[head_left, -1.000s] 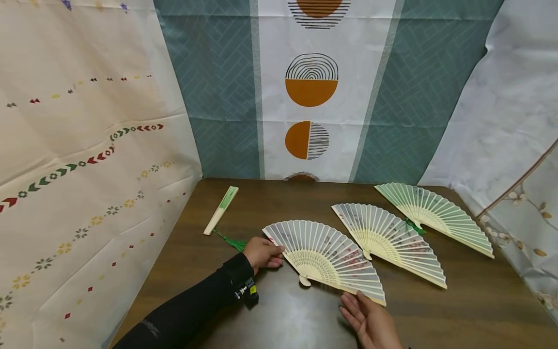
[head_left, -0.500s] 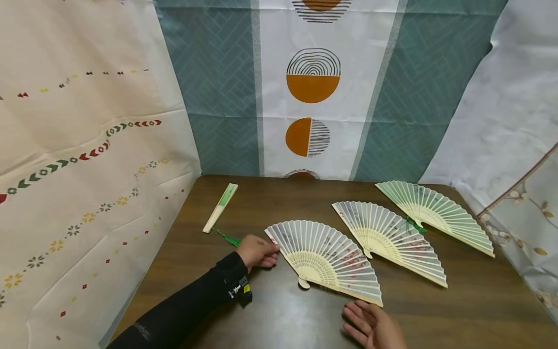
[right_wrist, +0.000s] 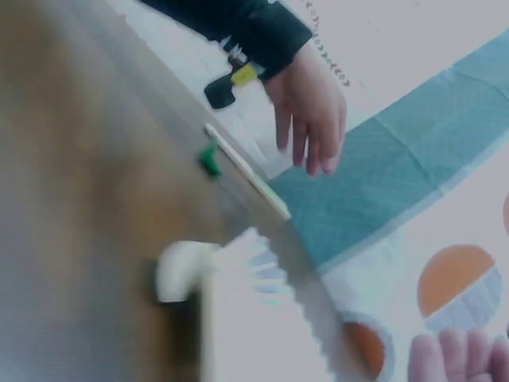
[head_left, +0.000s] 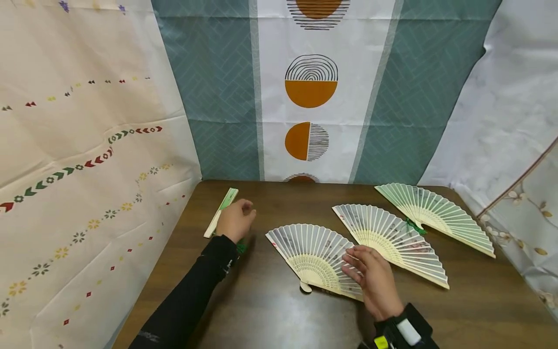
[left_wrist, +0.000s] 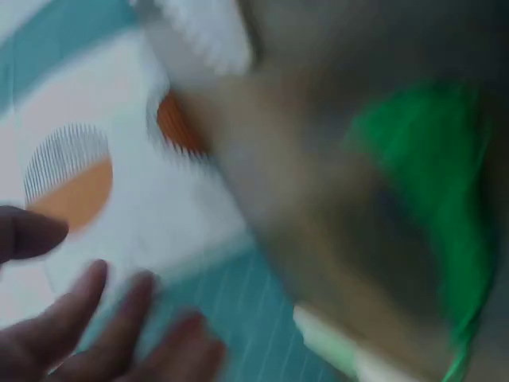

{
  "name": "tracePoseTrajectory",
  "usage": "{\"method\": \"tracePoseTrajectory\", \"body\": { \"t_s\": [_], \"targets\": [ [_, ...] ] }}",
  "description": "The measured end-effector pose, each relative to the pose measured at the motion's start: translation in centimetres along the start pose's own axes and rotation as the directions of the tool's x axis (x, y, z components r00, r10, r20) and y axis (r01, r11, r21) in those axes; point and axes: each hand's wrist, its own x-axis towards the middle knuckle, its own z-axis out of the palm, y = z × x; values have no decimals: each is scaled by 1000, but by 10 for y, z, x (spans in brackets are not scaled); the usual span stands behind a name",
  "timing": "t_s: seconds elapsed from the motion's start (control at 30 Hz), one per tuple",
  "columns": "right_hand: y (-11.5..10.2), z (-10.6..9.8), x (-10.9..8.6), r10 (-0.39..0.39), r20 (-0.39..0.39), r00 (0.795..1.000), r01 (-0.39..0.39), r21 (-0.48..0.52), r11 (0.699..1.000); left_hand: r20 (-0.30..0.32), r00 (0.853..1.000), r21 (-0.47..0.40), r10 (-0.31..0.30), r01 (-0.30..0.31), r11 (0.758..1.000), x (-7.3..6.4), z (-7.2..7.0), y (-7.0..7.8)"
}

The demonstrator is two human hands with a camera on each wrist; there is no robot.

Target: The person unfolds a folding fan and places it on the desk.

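Note:
My left hand [head_left: 235,222] is raised beside the folded fan [head_left: 221,212] at the table's left, overlapping it and its green tassel [head_left: 241,247] in the head view. Its fingers [left_wrist: 119,318] are parted and loose, with nothing between them; the tassel [left_wrist: 437,191] lies blurred on the right of the left wrist view. Over the right end of the spread white fan [head_left: 311,264] hovers my right hand [head_left: 372,281], hiding that end, its fingers relaxed and holding nothing. From the right wrist view, the left hand's fingers [right_wrist: 314,143] point down above the folded fan [right_wrist: 246,171].
A second spread white fan [head_left: 388,237] with red flower prints lies right of the first. Behind it is a spread green fan [head_left: 436,213] near the brown table's [head_left: 279,310] right edge. Patterned cloths [head_left: 311,145] hang behind and at both sides.
My left hand has let go of the nearest spread fan's left edge and moved left and back toward the folded fan. My right hand has left that fan's lower right end and risen over it.

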Motion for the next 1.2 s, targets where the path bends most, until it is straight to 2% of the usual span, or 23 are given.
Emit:
{"method": "tracePoseTrajectory", "body": {
  "t_s": [0.1,0.2,0.3,0.33,0.37,0.47,0.53,0.6,0.7,0.77,0.83,0.97,1.03,1.2],
  "targets": [
    [-8,34,37,-68,45,997,71,-65,995,63,997,127,-39,30,991,31,-10,-14],
    [-5,66,71,-113,110,988,129,-158,979,72,994,213,-86,69,975,68,10,-62],
    [7,96,101,-127,190,973,178,-280,943,100,987,281,-129,96,955,100,39,-116],
    [11,105,109,-117,218,969,187,-334,924,115,984,301,-133,93,949,106,48,-133],
    [15,113,115,-102,247,964,195,-389,900,154,978,317,-141,87,945,109,51,-143],
    [21,135,130,-36,346,938,226,-526,820,214,967,365,-141,54,929,111,58,-163],
    [20,146,138,6,397,918,253,-598,760,219,965,376,-145,54,925,108,59,-167],
    [18,156,145,40,435,900,280,-645,711,191,973,392,-127,43,919,106,57,-167],
    [14,166,154,84,477,875,320,-700,638,104,989,405,-105,54,913,101,48,-154],
    [16,168,159,113,498,860,336,-719,608,45,994,400,-99,73,914,95,43,-146],
    [18,169,161,126,510,851,344,-723,600,-4,995,375,-96,91,923,88,39,-138],
    [21,167,161,110,513,851,340,-698,630,-62,996,325,-59,76,943,84,34,-136],
    [22,167,162,101,506,856,334,-693,638,-66,996,312,-59,76,947,86,35,-140],
    [26,167,165,80,500,862,354,-709,610,-28,994,319,-108,112,941,97,43,-161]
  ]
}}
